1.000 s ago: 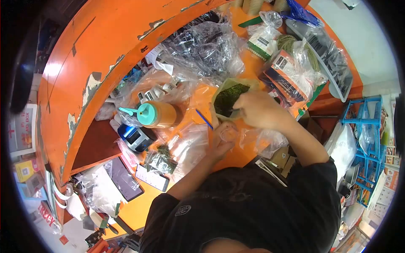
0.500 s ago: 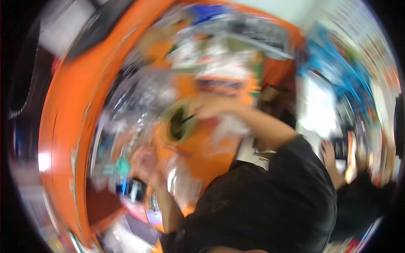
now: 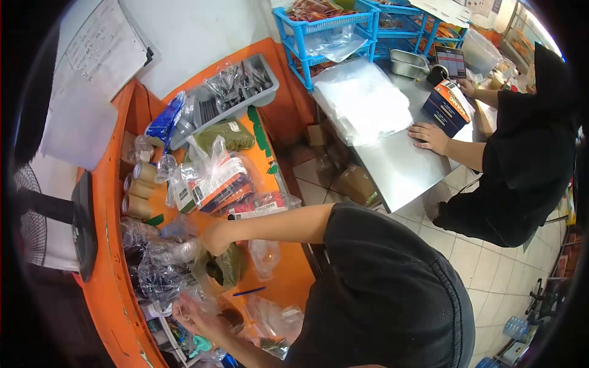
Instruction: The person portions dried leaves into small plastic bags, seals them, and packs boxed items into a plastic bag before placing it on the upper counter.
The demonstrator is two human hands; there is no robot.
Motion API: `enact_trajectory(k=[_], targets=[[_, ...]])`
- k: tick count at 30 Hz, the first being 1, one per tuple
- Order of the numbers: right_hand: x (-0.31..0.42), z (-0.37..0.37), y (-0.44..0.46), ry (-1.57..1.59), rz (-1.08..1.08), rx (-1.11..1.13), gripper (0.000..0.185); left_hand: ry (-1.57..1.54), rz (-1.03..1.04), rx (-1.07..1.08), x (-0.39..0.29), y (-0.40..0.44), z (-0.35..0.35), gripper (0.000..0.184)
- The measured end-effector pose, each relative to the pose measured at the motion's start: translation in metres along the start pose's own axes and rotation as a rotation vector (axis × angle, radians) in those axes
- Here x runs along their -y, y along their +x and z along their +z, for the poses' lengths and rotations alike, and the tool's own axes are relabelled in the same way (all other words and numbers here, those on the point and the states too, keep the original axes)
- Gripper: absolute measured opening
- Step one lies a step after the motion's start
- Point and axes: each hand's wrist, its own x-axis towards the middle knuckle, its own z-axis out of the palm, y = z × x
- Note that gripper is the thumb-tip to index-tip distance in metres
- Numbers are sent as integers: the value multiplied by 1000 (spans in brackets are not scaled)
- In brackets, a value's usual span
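Observation:
My right hand (image 3: 216, 237) is at the upper left edge of an open green bag (image 3: 233, 265) with a dark opening; its fingers point down and are mostly hidden. My left hand (image 3: 197, 316), lower left, has its fingers curled round something clear and thin that I cannot make out. It is beside a heap of crumpled clear plastic bags (image 3: 164, 270). A blue pen (image 3: 249, 291) lies on the orange table (image 3: 285, 260), below and right of the green bag. Near my left wrist is a turquoise bottle top (image 3: 200, 346). Clear plastic (image 3: 276, 316) lies right of my left forearm.
Packaged goods (image 3: 221, 184), a grey tray of wrapped utensils (image 3: 236, 89) and stacked cups (image 3: 136, 205) stand farther back. At the right, a co-worker (image 3: 521, 159) rests one hand on a metal table (image 3: 408, 178) beside a dark blue box (image 3: 449, 107). Blue racks (image 3: 297, 46) stand behind.
The view has swung to the right, bringing the co-worker and metal table into sight. My right hand has left the bag's inside for its edge; my left hand has moved away to the plastic heap.

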Motion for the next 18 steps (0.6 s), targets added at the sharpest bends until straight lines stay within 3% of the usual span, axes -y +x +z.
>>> enact_trajectory(k=[1, 3, 4, 6, 9, 10, 11, 13, 18], targets=[[7, -10, -11, 49, 25, -10, 18, 30, 23, 33, -5, 4, -1, 42], [36, -30, -47, 359, 35, -748, 28, 96, 65, 85, -20, 8, 0, 45], [39, -30, -53, 441, -8, -941, 24, 56, 21, 62, -25, 7, 5, 47], [15, -27, -52, 443, -50, -627, 17, 41, -79, -24, -30, 11, 5, 43], [-3, -18, -40, 401, -79, -232, 19, -137, -244, 9, -21, 16, -7, 34], [-21, 2, -18, 297, 34, -103, 21, -194, -276, 10, -19, 18, -11, 32], [-15, -19, -25, 179, 7, -29, 23, -267, -322, -5, -20, 18, -12, 32], [-27, -16, -30, 347, -17, -81, 21, -398, -408, -38, -22, 16, -9, 28], [-15, -56, -40, 477, 9, -128, 21, -337, -425, 112, -12, 27, -8, 36]])
